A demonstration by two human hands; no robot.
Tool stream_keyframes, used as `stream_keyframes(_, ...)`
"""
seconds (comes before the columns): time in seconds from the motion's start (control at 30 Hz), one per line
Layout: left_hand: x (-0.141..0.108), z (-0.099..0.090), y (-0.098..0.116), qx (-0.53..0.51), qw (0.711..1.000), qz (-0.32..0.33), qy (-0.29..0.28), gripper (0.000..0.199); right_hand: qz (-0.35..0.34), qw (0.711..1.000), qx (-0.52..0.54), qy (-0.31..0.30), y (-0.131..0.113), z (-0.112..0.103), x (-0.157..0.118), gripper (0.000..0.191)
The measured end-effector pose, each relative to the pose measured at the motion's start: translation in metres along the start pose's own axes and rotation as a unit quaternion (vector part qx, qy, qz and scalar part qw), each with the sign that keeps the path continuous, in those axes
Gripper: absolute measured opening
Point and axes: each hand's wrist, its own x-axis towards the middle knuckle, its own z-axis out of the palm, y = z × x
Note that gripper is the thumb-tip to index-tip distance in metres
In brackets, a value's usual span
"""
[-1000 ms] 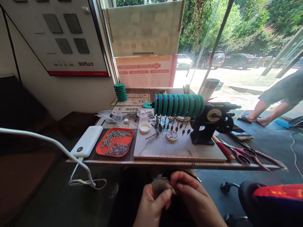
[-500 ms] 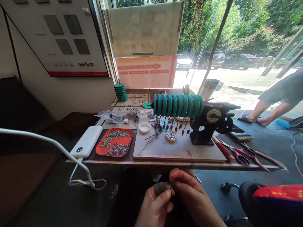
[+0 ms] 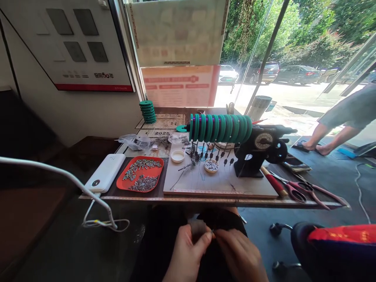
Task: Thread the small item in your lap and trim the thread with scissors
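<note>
My left hand [image 3: 190, 246] is closed in a pinch below the table edge, with a grey wrap around one finger. Something tiny shows at its fingertips, too small to name. Right beside it, my right hand [image 3: 239, 250] has its fingers pressed together near the same spot, slightly blurred; what it grips is hidden. Above them on the table, a black winding machine [image 3: 249, 164] carries a row of green discs [image 3: 220, 128], with dark pieces hanging on threads below. A round dish of small beads [image 3: 211, 166] stands on the board [image 3: 188, 184].
An orange tray [image 3: 141, 174] holds small metal parts, beside a white power bank [image 3: 105, 172] with a cable. Scissors [image 3: 298, 192] and pliers lie at the right edge. Green discs are stacked [image 3: 147, 112] at the back. A person's legs [image 3: 331, 133] show outside.
My right hand has turned, its back now more to the camera, and its fingers have moved lower. The view has shifted slightly, so the table appears a little higher.
</note>
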Motion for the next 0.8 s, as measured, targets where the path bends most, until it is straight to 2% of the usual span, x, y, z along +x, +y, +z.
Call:
stream_keyframes(0.07,-0.002,0.0,0.003,0.112,0.992,0.053,0.025,0.015,-0.096,0.991,-0.092,0.033,-0.006,-0.006,0.002,0.031)
stream_keyframes(0.13,-0.004,0.001,0.007,0.213,0.97,0.116,0.026,0.015,-0.168,0.976,-0.14,0.016,-0.013,-0.017,0.014,0.032)
stream_keyframes(0.2,-0.005,0.001,0.01,0.263,0.953,0.145,0.028,0.015,-0.236,0.96,-0.147,-0.027,-0.017,-0.028,0.032,0.029)
stream_keyframes(0.27,-0.005,0.0,0.014,0.225,0.966,0.126,0.013,0.015,-0.294,0.941,-0.135,-0.102,-0.017,-0.034,0.053,0.021)
stream_keyframes(0.33,-0.004,-0.003,0.019,0.115,0.99,0.073,-0.028,0.013,-0.345,0.912,-0.12,-0.187,-0.015,-0.036,0.074,0.011)
stream_keyframes(0.43,0.0,-0.01,0.024,-0.008,0.997,0.012,-0.073,0.022,-0.403,0.877,-0.105,-0.241,-0.015,-0.035,0.099,0.006)
stream_keyframes(0.5,0.001,-0.013,0.026,-0.028,0.997,-0.011,-0.074,0.026,-0.42,0.871,-0.102,-0.234,-0.018,-0.037,0.105,0.008)
stream_keyframes(0.57,0.001,-0.014,0.025,-0.066,0.995,-0.041,-0.07,0.022,-0.416,0.879,-0.104,-0.212,-0.017,-0.042,0.1,0.012)
stream_keyframes(0.67,0.0,-0.011,0.022,-0.156,0.979,-0.109,-0.071,0.014,-0.366,0.909,-0.111,-0.164,-0.003,-0.05,0.074,0.021)
stream_keyframes(0.8,-0.002,-0.001,0.018,-0.24,0.946,-0.182,-0.12,0.014,-0.281,0.945,-0.114,-0.124,0.02,-0.049,0.031,0.023)
